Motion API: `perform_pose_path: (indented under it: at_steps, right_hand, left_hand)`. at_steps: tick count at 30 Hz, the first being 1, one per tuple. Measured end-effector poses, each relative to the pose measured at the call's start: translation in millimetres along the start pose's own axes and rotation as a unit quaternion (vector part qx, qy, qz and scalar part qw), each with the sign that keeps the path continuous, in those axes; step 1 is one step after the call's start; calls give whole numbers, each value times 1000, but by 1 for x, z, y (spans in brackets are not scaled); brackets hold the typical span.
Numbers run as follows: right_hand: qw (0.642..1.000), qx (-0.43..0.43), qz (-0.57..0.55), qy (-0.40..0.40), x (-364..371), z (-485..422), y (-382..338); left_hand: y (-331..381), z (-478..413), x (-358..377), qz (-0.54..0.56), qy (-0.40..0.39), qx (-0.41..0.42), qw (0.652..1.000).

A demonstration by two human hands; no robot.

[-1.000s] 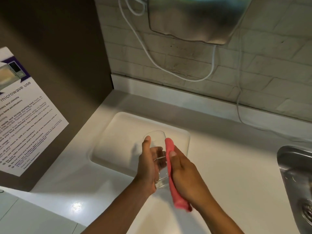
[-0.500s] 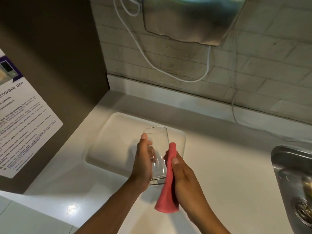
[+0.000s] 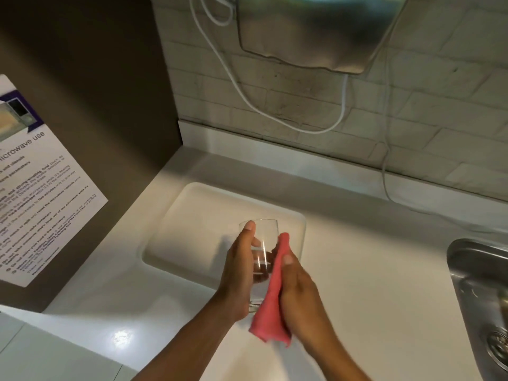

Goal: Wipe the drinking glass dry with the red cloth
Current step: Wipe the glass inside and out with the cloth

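Note:
A clear drinking glass (image 3: 262, 243) is held upright above the white counter. My left hand (image 3: 239, 276) grips its left side, thumb up near the rim. My right hand (image 3: 298, 290) presses a red cloth (image 3: 272, 306) against the glass's right side. The cloth runs from just below the rim down past the base and hangs loose under my right palm. The lower part of the glass is hidden by both hands and the cloth.
A shallow recessed drain area (image 3: 198, 215) lies in the counter behind the glass. A steel sink (image 3: 481, 284) is at the right edge. A metal wall unit (image 3: 316, 31) with white cables (image 3: 247, 97) hangs above. A microwave notice (image 3: 35, 188) is on the brown panel at left.
The red cloth has slid down the glass's right side, so more rim shows. Its loose lower end now hangs wider below my right hand. My left hand keeps its grip.

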State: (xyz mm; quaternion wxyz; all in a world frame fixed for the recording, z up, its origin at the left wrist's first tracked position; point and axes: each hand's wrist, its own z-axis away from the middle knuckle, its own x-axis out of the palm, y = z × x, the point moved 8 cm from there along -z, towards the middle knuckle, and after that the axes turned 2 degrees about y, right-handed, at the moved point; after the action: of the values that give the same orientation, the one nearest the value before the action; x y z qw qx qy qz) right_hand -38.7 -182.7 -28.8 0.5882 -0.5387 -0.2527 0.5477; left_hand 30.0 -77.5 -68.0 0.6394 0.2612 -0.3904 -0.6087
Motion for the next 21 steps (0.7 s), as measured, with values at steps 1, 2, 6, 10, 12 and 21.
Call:
perform_pose_path:
  at_steps: [1, 2, 6, 10, 12, 21]
  right_hand:
    - [1000, 22, -5, -9, -7, -9, -3]
    - [999, 37, -13, -15, -12, -16, -8]
    - [994, -73, 80, 32, -13, -18, -37]
    - [978, -149, 145, -29, 14, 12, -22]
    - [993, -76, 55, -67, 12, 8, -13]
    - [988, -119, 97, 20, 8, 0, -32]
  left_hand:
    - [-6, 1, 3, -6, -10, -16, 1000]
    - [-12, 3, 7, -12, -25, -31, 999]
    - [-15, 7, 19, 38, -58, -58, 996]
    - [3, -12, -4, 17, 2, -28, 999]
    - [1, -14, -8, -17, 5, -25, 1000]
    - [19, -12, 7, -9, -39, -11, 999]
